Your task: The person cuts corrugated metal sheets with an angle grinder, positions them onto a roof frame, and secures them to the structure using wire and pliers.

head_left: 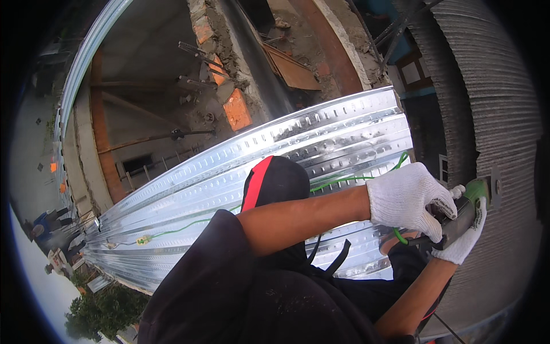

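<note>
A green-and-black power tool [476, 189], seemingly a grinder, is at the right, with a green cord [338, 182] running from it across the ribbed silver metal decking [352, 137]. My left hand [409, 200], in a white knit glove, has its fingers curled on the tool's dark body. My right hand [465, 235], also gloved, wraps round the tool lower and farther right; part of it is hidden behind the tool. My dark-clothed leg with a red stripe [272, 180] rests on the decking beneath my arms.
Beyond the decking's upper edge is a drop into an unfinished building, with orange bricks [238, 109], protruding rebar and a wooden board [291, 67]. Grey corrugated sheeting [498, 97] stands at the right. At the far left, a person in blue [43, 223] is near the decking's end.
</note>
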The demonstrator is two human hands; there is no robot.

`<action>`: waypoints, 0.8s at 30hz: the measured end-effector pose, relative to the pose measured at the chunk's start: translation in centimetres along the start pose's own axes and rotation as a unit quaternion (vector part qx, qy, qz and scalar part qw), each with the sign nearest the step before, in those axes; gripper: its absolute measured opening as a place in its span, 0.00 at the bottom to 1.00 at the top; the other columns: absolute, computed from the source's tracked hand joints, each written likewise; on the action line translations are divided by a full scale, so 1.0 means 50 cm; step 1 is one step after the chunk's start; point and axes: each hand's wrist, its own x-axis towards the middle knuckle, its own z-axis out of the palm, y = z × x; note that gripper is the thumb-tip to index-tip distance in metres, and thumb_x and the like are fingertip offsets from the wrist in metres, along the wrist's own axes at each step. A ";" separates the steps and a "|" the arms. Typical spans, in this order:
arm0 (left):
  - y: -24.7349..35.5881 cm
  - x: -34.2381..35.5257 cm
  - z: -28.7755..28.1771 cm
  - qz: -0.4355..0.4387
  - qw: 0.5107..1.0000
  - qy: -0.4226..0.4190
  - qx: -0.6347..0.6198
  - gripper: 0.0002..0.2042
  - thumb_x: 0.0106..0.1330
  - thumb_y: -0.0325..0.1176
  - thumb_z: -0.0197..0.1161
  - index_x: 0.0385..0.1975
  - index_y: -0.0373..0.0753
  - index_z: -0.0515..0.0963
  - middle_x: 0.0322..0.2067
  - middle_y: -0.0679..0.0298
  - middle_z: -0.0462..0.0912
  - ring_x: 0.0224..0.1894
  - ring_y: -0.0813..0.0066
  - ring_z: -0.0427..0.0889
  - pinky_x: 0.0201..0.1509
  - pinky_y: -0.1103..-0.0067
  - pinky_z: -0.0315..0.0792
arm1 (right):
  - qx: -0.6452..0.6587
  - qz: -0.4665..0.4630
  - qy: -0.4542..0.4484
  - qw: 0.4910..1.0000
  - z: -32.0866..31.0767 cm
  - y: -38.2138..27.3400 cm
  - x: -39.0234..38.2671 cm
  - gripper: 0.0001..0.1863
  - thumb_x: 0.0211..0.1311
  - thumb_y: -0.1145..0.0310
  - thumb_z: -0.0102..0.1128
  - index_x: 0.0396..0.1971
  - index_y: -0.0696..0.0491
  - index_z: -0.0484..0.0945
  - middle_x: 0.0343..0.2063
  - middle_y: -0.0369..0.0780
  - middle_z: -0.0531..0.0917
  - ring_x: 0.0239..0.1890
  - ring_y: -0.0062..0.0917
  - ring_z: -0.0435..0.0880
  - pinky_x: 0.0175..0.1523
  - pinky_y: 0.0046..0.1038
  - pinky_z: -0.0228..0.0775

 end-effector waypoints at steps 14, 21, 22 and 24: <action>-0.063 -0.273 -0.380 -0.153 0.931 0.321 0.086 0.21 0.71 0.39 0.71 0.58 0.31 0.82 0.45 0.60 0.90 0.47 0.76 0.86 0.58 0.78 0.77 | -0.335 0.036 0.043 0.941 0.098 0.011 -0.001 0.21 0.66 0.63 0.68 0.52 0.58 0.76 0.32 0.43 0.82 0.31 0.28 0.85 0.37 0.31 0.83; -0.487 -0.536 -0.441 -0.492 0.486 0.479 0.542 0.42 0.69 0.67 0.58 0.76 0.43 0.67 0.77 0.50 0.63 0.78 0.49 0.60 0.79 0.55 0.54 | -0.711 0.071 -0.049 0.698 0.060 -0.025 0.181 0.26 0.56 0.66 0.72 0.54 0.61 0.79 0.34 0.41 0.85 0.34 0.23 0.86 0.41 0.27 0.80; -0.512 -0.540 -0.434 -0.519 0.463 0.448 0.561 0.42 0.70 0.67 0.56 0.76 0.44 0.66 0.78 0.50 0.62 0.79 0.49 0.58 0.80 0.54 0.52 | -0.734 0.081 -0.053 0.672 0.057 -0.011 0.211 0.27 0.55 0.66 0.73 0.54 0.62 0.79 0.35 0.42 0.86 0.35 0.24 0.86 0.43 0.27 0.80; -0.525 -0.526 -0.421 -0.491 0.465 0.453 0.580 0.40 0.72 0.67 0.52 0.75 0.43 0.68 0.77 0.50 0.63 0.79 0.51 0.59 0.80 0.54 0.49 | -0.747 0.086 -0.060 0.656 0.013 0.010 0.261 0.30 0.53 0.64 0.73 0.55 0.64 0.79 0.38 0.44 0.87 0.36 0.26 0.87 0.46 0.29 0.80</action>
